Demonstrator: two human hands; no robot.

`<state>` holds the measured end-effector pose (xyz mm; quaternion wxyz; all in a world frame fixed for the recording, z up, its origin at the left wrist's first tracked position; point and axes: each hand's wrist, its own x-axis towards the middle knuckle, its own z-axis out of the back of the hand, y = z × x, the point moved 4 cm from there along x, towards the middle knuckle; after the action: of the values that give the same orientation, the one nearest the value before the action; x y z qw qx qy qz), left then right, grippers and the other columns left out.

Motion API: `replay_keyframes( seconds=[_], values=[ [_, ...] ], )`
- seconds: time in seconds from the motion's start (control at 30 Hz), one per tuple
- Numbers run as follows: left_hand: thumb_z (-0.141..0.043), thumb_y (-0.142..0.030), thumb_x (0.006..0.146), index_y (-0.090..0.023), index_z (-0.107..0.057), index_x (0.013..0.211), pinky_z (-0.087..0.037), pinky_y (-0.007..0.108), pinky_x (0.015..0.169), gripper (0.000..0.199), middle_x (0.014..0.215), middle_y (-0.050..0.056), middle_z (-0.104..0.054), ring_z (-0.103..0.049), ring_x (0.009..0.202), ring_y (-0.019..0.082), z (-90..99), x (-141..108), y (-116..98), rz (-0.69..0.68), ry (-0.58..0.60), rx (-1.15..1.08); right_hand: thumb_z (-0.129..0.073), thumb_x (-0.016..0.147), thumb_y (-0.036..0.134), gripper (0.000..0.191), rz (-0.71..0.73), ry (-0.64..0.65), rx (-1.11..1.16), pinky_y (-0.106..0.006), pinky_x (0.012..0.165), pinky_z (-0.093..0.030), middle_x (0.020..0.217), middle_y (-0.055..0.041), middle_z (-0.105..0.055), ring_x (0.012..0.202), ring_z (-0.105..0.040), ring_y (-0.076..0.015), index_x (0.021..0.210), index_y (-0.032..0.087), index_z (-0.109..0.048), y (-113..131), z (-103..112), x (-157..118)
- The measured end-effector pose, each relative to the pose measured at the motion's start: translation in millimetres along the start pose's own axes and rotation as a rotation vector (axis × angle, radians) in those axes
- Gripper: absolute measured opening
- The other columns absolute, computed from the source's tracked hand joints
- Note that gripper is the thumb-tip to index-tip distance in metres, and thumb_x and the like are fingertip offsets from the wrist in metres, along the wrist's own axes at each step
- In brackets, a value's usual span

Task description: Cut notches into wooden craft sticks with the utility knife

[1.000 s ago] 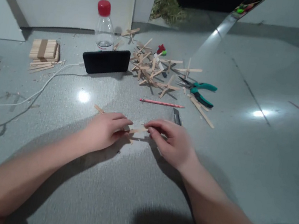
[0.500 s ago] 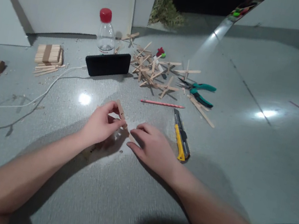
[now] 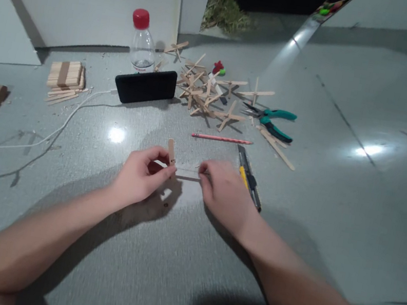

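Observation:
My left hand (image 3: 140,173) pinches a wooden craft stick (image 3: 171,149) between thumb and forefinger, its top end pointing away from me. A small dark mark or hole shows near my fingertips. From there a second craft stick (image 3: 187,175) runs sideways to my right hand (image 3: 225,191), whose thumb and fingers are closed on its far end. The two sticks meet at the left fingertips; how they join is hidden. Beside the right hand lies a yellow and black utility knife (image 3: 249,177), partly covered by it.
Beyond the hands lie a pink pencil (image 3: 222,139), green-handled pliers (image 3: 271,121) and a heap of crossed craft sticks (image 3: 201,92). A phone (image 3: 146,86) leans before a red-capped bottle (image 3: 143,48). A bundle of sticks (image 3: 65,74) and a white cable (image 3: 64,121) are at left.
My right hand has moved right, and the second stick now shows stretched sideways between the hands. The stick in my left hand has turned more upright.

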<state>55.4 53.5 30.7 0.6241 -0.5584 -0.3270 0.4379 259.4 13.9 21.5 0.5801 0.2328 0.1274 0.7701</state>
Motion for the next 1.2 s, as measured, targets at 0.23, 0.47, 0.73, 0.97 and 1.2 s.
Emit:
replay_keyframes(
  seconds=[0.23,0.47,0.73,0.97,1.2],
  values=[
    [-0.067,-0.031,0.091,-0.016,-0.072,0.093,-0.045,0.022,0.053,0.016,0.082,0.004,-0.073,-0.063,0.063,0.011,-4.1,-5,-6,-0.079,0.016,0.153,-0.057,0.092,0.021,0.004,-0.03,-0.14,0.161,-0.03,0.069,-0.045,0.084,-0.0039,-0.069,0.074,-0.063,-0.0184,0.093,0.021,-0.06,-10,25,2],
    [-0.067,-0.031,0.09,-0.017,-0.075,0.095,-0.039,0.022,0.052,0.017,0.076,0.002,-0.071,-0.055,0.06,0.009,-7.6,-8,-18,-0.158,0.003,0.228,-0.059,0.088,0.017,0.007,0.046,0.012,0.154,-0.028,0.067,-0.046,0.077,-0.0021,-0.071,0.071,-0.065,-0.0167,0.081,0.021,-0.061,-1,18,4],
    [-0.064,-0.03,0.092,-0.016,-0.073,0.099,-0.048,0.022,0.056,0.019,0.079,0.004,-0.073,-0.063,0.063,0.011,-0.5,-7,-11,-0.179,-0.098,0.199,-0.061,0.093,0.015,0.011,0.259,-0.311,0.073,-0.027,0.062,-0.054,0.082,0.0009,-0.077,0.072,-0.074,-0.0167,0.095,0.025,-0.062,-3,51,-8],
    [-0.065,-0.027,0.091,-0.016,-0.075,0.099,-0.052,0.023,0.06,0.016,0.083,0.004,-0.075,-0.067,0.069,0.012,-4.3,-9,-10,-0.173,-0.069,0.154,-0.055,0.094,0.006,0.035,0.488,-0.231,0.053,-0.027,0.076,-0.061,0.098,-0.0036,-0.08,0.085,-0.077,-0.0168,0.124,0.024,-0.063,11,43,-13],
    [-0.067,-0.027,0.092,-0.016,-0.076,0.101,-0.053,0.023,0.062,0.017,0.084,0.006,-0.076,-0.067,0.071,0.013,-4.9,-9,-9,-0.141,-0.05,0.129,-0.048,0.098,0.014,0.036,0.418,-0.137,0.035,-0.032,0.077,-0.064,0.1,-0.0046,-0.081,0.088,-0.078,-0.0193,0.122,0.03,-0.068,6,38,-13]
  ],
)
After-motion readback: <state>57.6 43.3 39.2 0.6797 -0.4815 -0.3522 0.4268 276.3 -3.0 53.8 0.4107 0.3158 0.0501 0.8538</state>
